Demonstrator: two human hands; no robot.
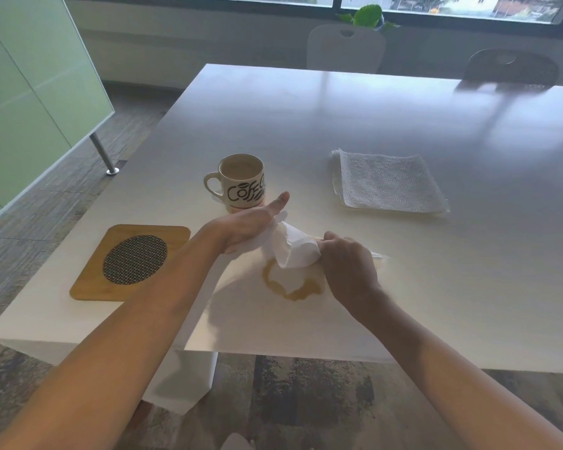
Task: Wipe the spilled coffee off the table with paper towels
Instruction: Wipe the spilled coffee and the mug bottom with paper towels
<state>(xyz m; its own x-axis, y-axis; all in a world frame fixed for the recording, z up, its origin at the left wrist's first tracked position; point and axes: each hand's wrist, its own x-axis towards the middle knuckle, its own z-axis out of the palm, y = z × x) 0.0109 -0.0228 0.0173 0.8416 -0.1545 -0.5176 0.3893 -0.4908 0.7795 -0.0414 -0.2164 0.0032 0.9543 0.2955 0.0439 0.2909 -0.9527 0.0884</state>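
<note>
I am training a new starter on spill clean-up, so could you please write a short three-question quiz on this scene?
1. True or false: the coffee spill is already wiped away.
2. What do both hands hold above the spill?
A. the mug
B. a paper towel
C. the wooden trivet
3. Fill in: the stack of paper towels lies to the ___ of the mug.

Key: 1 false; 2 B; 3 right. The left hand and right hand both hold the towel.
</note>
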